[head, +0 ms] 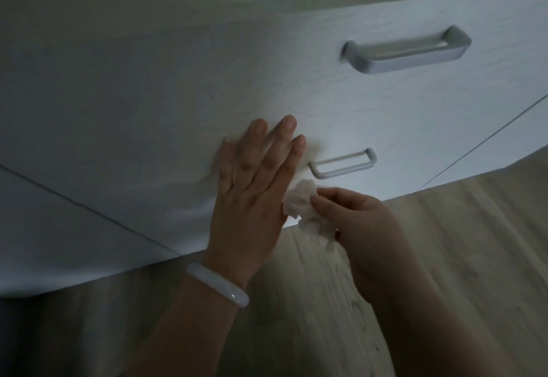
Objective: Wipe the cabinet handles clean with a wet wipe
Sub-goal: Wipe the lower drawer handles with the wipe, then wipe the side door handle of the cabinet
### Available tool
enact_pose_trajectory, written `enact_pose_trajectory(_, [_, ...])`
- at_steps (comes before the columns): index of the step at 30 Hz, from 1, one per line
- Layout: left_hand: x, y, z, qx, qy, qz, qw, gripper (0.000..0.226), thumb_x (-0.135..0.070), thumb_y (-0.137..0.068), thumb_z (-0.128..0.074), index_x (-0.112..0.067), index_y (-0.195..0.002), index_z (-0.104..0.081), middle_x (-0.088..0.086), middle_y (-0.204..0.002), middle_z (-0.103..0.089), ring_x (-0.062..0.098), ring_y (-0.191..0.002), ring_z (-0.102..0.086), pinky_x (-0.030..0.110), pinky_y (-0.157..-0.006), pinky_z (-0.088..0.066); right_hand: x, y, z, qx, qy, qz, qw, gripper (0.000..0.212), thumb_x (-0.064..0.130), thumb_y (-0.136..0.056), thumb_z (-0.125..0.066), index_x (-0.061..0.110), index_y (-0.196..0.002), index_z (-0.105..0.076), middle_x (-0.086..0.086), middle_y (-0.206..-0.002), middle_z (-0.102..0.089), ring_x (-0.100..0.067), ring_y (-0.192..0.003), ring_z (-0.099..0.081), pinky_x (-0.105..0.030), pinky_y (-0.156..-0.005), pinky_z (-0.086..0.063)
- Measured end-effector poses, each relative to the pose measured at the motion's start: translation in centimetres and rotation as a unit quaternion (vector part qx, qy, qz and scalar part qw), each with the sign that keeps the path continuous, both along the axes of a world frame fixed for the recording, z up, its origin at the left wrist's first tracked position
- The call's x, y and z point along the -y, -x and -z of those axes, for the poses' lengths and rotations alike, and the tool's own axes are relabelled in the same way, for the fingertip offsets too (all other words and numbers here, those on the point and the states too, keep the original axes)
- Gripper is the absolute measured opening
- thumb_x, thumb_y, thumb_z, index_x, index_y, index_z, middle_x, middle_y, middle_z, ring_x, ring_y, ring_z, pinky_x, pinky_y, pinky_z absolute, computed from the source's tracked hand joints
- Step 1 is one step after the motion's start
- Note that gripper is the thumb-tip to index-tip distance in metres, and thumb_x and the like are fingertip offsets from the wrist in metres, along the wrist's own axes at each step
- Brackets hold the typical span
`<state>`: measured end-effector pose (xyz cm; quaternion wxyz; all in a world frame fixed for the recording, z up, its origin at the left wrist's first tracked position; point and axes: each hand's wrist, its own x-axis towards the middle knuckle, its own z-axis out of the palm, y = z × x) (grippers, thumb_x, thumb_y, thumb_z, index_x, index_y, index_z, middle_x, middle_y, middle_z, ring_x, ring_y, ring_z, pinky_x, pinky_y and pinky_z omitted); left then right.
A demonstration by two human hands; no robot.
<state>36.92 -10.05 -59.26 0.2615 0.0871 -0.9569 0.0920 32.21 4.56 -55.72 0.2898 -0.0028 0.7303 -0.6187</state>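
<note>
Two handles sit on the white cabinet [296,74]. The small handle [342,163] is low down, and the big handle [406,50] is higher up. The left hand [252,181] lies flat beside the small handle, its fingers straight. Just under that handle, the right hand [361,222] pinches a crumpled wet wipe [305,207].
</note>
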Motion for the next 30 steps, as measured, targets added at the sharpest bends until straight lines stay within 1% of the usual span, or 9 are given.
enact_pose_trajectory(3, [-0.8,-1.6,-1.2,0.055,-0.057,0.014,0.997,0.084,-0.023,-0.085,-0.074,-0.015,-0.154,-0.027,0.008,-0.164,-0.007,0.03,-0.151,0.004,0.054,-0.122,-0.002,-0.1,-1.6,-0.4,0.035,0.014,0.023,0.999,0.015,0.03,-0.086,-0.064,0.023,-0.095,-0.073,0.007,-0.088,-0.075,-0.013,-0.086,-0.07,-0.038,-0.088,-0.056])
enact_pose_trajectory(8, [-1.7,-4.1,-0.8,0.135,-0.202,-0.006,0.97,0.072,-0.046,-0.093,-0.05,-0.016,-0.154,-0.026,0.01,-0.164,-0.007,0.029,-0.152,-0.002,0.058,-0.118,-0.019,-1.5,-3.4,-0.9,0.1,0.054,0.041,0.993,0.019,0.033,-0.071,-0.064,0.024,-0.081,-0.077,-0.001,-0.088,-0.074,-0.019,-0.086,-0.071,-0.039,-0.085,-0.055])
enact_pose_trajectory(10, [-2.0,-5.4,-0.4,0.17,-0.299,-0.032,0.938,0.07,-0.053,-0.095,-0.039,-0.02,-0.155,-0.023,0.009,-0.164,-0.009,0.028,-0.151,-0.005,0.054,-0.12,-0.017,-1.8,-4.4,-0.9,0.122,0.052,0.044,0.99,0.017,0.032,-0.07,-0.065,0.027,-0.081,-0.077,-0.004,-0.089,-0.074,-0.023,-0.087,-0.071,-0.042,-0.085,-0.056])
enact_pose_trajectory(13, [-2.0,-8.2,0.0,0.203,-0.474,-0.083,0.853,0.077,-0.066,-0.088,-0.022,-0.026,-0.154,-0.018,0.0,-0.163,-0.014,0.019,-0.151,-0.008,0.048,-0.122,-0.015,-2.0,-6.3,-0.7,0.167,0.05,0.073,0.982,0.026,0.028,-0.072,-0.068,0.015,-0.093,-0.074,-0.011,-0.095,-0.073,-0.032,-0.093,-0.069,-0.051,-0.09,-0.053])
enact_pose_trajectory(17, [-2.3,-12.7,-2.3,0.217,-0.563,-0.119,0.788,0.069,-0.059,-0.096,-0.039,-0.028,-0.154,-0.019,-0.005,-0.161,-0.022,0.012,-0.148,-0.018,0.044,-0.121,-0.02,-1.4,-9.6,-1.8,0.233,0.077,0.1,0.964,0.029,0.023,-0.074,-0.068,0.007,-0.098,-0.067,-0.014,-0.1,-0.07,-0.033,-0.096,-0.065,-0.049,-0.092,-0.051])
enact_pose_trajectory(20, [-2.7,-15.2,-5.6,0.21,-0.613,-0.155,0.745,0.069,-0.056,-0.088,-0.042,-0.025,-0.149,-0.032,0.0,-0.153,-0.037,0.018,-0.14,-0.035,0.046,-0.116,-0.031,0.1,-11.7,-4.3,0.248,0.085,0.1,0.96,0.013,0.014,-0.084,-0.064,0.008,-0.095,-0.066,-0.009,-0.094,-0.071,-0.028,-0.091,-0.066,-0.04,-0.081,-0.054])
enact_pose_trajectory(22, [-2.5,-15.9,-8.2,0.196,-0.616,-0.146,0.749,0.057,-0.05,-0.092,-0.047,-0.021,-0.141,-0.045,0.001,-0.138,-0.053,0.019,-0.127,-0.05,0.043,-0.106,-0.043,1.3,-12.4,-6.9,0.248,0.078,0.084,0.962,0.013,0.014,-0.088,-0.062,0.007,-0.099,-0.066,-0.012,-0.099,-0.07,-0.029,-0.092,-0.067,-0.04,-0.082,-0.054])
enact_pose_trajectory(26, [-1.3,-15.7,-16.7,0.176,-0.63,-0.165,0.738,0.024,-0.047,-0.092,-0.044,-0.033,-0.11,-0.05,-0.022,-0.09,-0.053,0.004,-0.086,-0.057,0.008,-0.069,-0.041,3.1,-12.3,-14.4,0.228,0.075,0.049,0.969,0.011,0.014,-0.091,-0.061,0.008,-0.098,-0.067,-0.008,-0.091,-0.072,-0.025,-0.084,-0.069,-0.039,-0.08,-0.056])
enact_pose_trajectory(30, [-0.7,-15.9,-27.6,0.066,-0.732,-0.165,0.657,0.01,-0.036,-0.095,-0.05,-0.033,-0.095,-0.06,-0.015,-0.086,-0.066,-0.001,-0.081,-0.064,0.008,-0.071,-0.045,4.0,-12.3,-23.8,0.208,0.058,0.014,0.976,0.011,0.013,-0.091,-0.061,0.012,-0.085,-0.07,-0.009,-0.081,-0.069,-0.025,-0.077,-0.063,-0.039,-0.075,-0.051])
